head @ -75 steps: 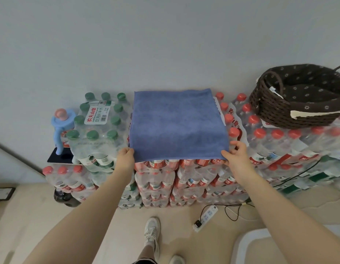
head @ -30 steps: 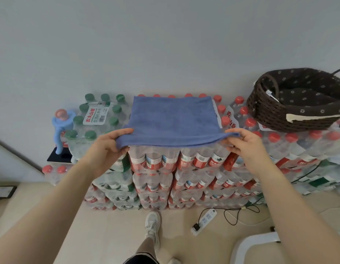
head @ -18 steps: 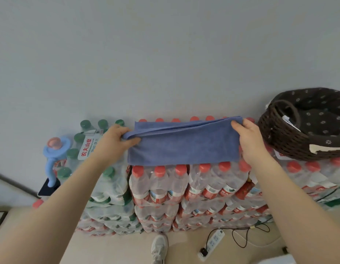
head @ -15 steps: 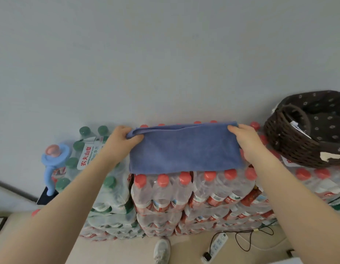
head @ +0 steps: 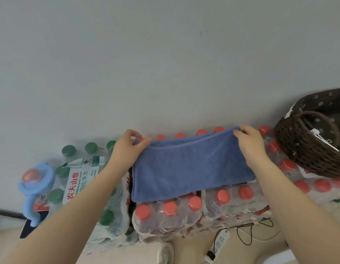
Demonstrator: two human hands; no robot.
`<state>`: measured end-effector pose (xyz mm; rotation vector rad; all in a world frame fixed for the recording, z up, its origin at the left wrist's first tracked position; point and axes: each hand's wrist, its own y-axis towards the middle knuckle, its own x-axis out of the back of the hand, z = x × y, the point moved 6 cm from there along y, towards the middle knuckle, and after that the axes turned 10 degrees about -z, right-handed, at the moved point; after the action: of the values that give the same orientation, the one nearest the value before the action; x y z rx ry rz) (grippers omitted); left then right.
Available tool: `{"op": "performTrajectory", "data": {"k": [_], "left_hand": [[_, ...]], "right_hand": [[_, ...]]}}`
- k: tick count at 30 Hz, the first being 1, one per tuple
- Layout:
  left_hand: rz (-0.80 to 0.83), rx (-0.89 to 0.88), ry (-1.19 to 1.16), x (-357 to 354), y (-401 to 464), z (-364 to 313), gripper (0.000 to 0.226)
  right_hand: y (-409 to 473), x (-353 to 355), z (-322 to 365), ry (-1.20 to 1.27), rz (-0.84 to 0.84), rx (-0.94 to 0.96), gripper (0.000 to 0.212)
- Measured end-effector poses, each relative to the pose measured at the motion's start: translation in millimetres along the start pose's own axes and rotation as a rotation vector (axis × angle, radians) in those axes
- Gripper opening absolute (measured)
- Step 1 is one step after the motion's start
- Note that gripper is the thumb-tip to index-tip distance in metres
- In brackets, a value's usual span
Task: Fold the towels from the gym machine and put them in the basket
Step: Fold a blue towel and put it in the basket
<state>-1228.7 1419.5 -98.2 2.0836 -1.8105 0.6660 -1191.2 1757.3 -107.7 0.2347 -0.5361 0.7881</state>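
The blue towel (head: 190, 172) lies doubled on the red-capped bottle packs (head: 184, 208) at frame centre, long axis left–right. The left hand (head: 127, 149) and right hand (head: 249, 143) pinch its far corners. The basket (head: 310, 149) sits nearer the right hand — apparently empty.
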Motion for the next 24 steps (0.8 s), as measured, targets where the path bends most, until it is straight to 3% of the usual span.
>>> {"op": "performTrajectory", "data": {"k": [3,7,13,15,20,22,24], "left_hand": [[0.058,-0.103,0.048,0.6,9.2,1.1,0.015],[0.046,-0.177,0.173,3.2,21.3,0.2,0.009],[0.210,-0.313,0.334,-5.5,16.7,3.2,0.012],[0.183,-0.317,0.404,-6.8,18.7,2.3,0.022],[0.110,-0.241,0.462,-4.0,23.7,6.7,0.010],[0.034,-0.220,0.479,0.9,24.6,6.6,0.012],[-0.120,-0.325,0.578,2.8,15.3,-5.1,0.021]], "right_hand": [[4.6,-5.7,-3.3,0.021,0.042,-0.004,0.019],[9.5,-12.3,-2.1,-0.244,0.059,0.042,0.024],[9.1,-19.9,2.7,-0.533,0.073,0.178,0.030],[7.9,-20.1,3.9,-0.578,0.045,0.216,0.033],[5.1,-18.7,6.3,-0.687,-0.010,0.224,0.034],[-0.9,-13.2,8.3,-0.772,-0.059,0.184,0.031],[-14.4,-13.4,19.9,-0.870,-0.154,0.255,0.033]]}}
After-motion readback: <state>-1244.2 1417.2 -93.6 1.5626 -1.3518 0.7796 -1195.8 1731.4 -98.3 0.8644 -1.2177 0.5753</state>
